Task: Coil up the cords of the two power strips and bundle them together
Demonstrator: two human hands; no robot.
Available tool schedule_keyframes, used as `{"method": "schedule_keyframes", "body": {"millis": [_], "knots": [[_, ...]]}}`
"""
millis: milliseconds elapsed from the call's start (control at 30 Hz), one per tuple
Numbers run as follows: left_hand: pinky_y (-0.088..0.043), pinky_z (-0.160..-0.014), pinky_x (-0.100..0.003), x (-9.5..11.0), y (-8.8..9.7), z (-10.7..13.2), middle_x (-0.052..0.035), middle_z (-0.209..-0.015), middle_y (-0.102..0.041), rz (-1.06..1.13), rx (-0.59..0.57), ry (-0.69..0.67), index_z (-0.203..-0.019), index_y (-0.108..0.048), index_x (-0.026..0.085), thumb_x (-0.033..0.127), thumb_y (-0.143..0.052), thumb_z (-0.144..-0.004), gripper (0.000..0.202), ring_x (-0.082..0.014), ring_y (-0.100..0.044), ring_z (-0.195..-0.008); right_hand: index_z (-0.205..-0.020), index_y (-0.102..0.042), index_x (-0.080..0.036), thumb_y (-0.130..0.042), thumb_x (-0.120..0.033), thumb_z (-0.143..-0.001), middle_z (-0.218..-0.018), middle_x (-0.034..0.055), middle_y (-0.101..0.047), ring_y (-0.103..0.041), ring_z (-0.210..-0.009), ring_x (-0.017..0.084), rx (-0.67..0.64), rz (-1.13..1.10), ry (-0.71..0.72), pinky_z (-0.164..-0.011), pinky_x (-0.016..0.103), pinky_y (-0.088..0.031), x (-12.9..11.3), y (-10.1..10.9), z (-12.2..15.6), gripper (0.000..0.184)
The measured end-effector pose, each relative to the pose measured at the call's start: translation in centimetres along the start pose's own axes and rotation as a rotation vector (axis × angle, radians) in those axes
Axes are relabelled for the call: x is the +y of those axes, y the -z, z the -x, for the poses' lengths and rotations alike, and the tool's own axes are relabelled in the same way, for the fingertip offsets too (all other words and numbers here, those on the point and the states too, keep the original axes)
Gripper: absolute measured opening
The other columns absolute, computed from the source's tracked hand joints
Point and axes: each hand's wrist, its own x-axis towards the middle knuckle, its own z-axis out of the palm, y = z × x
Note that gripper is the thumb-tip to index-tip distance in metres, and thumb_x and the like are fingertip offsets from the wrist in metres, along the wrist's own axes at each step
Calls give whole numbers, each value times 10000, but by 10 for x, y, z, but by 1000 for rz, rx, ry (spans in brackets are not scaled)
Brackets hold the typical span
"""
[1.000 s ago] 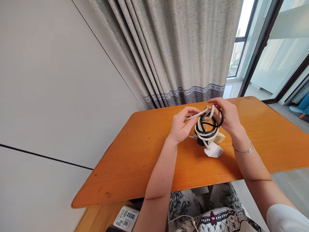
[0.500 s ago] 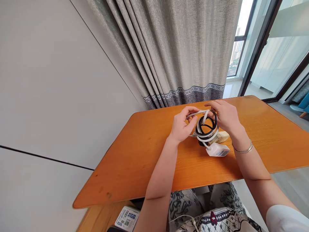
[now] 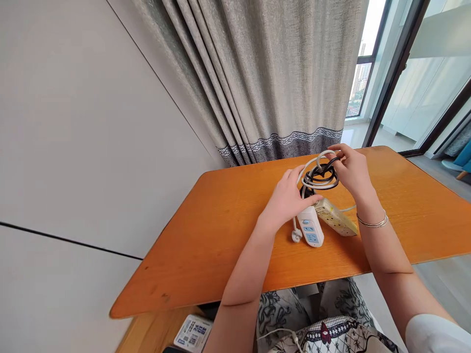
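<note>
White and black cables [image 3: 319,185] lie tangled in loose loops above two power strips. My right hand [image 3: 349,166] pinches the top of these loops between thumb and fingers. On the other side, my left hand [image 3: 287,200] curves around the cables, its thumb stretched across the upper end of the white power strip [image 3: 311,228]. Its fingertips are partly hidden behind the cable. Beside the white strip is a yellowed power strip [image 3: 336,218], slanting toward the right. A white plug [image 3: 296,235] hangs or rests left of the white strip; I cannot tell which.
The orange wooden table [image 3: 206,235] has its near edge close to my lap. Behind it hang grey curtains [image 3: 287,73], with a white wall panel [image 3: 73,122] at left. A labelled box [image 3: 193,333] sits below the table's near left edge. A glass door is at right.
My right hand has lifted the cable loops up and away. My left hand has come down around the bundle. The white strip has turned its sockets toward me, and the yellowed strip shows more.
</note>
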Motion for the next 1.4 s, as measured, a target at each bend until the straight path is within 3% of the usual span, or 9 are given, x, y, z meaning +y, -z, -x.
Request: {"method": "schedule_keyframes", "body": {"millis": [67, 233, 400, 567, 867, 1033, 1133, 1233, 1400], "knots": [[-558, -847, -383, 2, -4, 2, -114, -1256, -574, -36, 22, 13, -1380, -507, 224, 377, -813, -749, 718, -217, -654, -902, -1020, -711, -209, -636, -347, -874, -726, 5, -631, -497, -547, 133, -6, -112, -52, -569, 284, -405, 5, -4, -2, 214], [-569, -756, -351, 7, -9, 8, -92, -1192, -541, -16, 7, 17, -1460, -449, 219, 382, -710, -851, 682, -108, -598, -630, -1063, -654, -229, -669, -325, -834, -791, -26, -545, -421, -511, 76, 37, -346, -52, -480, 229, -374, 15, -13, -6, 249], [-546, -726, -317, 14, -3, 13, -59, -1037, -574, -111, 69, -53, -1439, -515, 217, 361, -633, -907, 564, -138, -608, -686, -1081, -619, -253, -679, -347, -846, -822, -25, -523, -448, -548, 85, 98, -410, -4, -499, 230, -416, 19, -15, -7, 261], [-530, -627, -244, 18, -2, 16, -46, -1038, -617, 92, 16, -130, -1434, -542, 232, 250, -546, -952, 482, -83, -592, -603, -1072, -619, -250, -682, -368, -849, -824, -24, -504, -433, -560, 88, 126, -434, -3, -505, 232, -413, 15, -13, -7, 260], [-511, -631, -253, 3, -16, 7, -12, -884, -741, -3, 158, -269, -1301, -673, 244, 381, -782, -815, 517, -83, -543, -545, -927, -682, -248, -819, -458, -733, -773, -39, -481, -461, -591, 77, 208, -689, -112, -546, 219, -430, 6, -13, -7, 317], [-535, -811, -328, -15, -15, -6, -76, -1030, -707, -43, 289, -516, -1205, -709, 238, 523, -781, -768, 527, -188, -659, -896, -890, -686, -227, -847, -524, -669, -713, -48, -488, -488, -595, 83, 154, -825, -173, -541, 217, -425, 2, -17, -7, 404], [-467, -1045, -459, -26, -19, -14, -157, -1441, -494, 38, 330, -488, -1414, -528, 265, 641, -835, -616, 934, -324, -518, -1306, -871, -679, -220, -878, -517, -621, -687, -54, -489, -493, -596, 82, 111, -912, -185, -560, 216, -446, -8, -16, -4, 436], [-399, -1128, -520, -35, -27, -19, -189, -1590, -308, 261, 202, -347, -1546, -277, 286, 693, -844, -547, 1219, -370, -420, -1412, -852, -659, -222, -897, -497, -591, -680, -57, -496, -507, -607, 83, 121, -980, -205, -579, 214, -466, -17, -18, 0, 447], [-492, -1051, -476, -32, -32, -19, -162, -1409, -542, 577, -34, -173, -1445, -368, 240, 594, -870, -601, 1044, -314, -605, -1227, -825, -586, -232, -883, -432, -611, -725, -60, -510, -526, -636, 78, 224, -1037, -283, -608, 203, -489, -21, -25, 5, 417]]}}
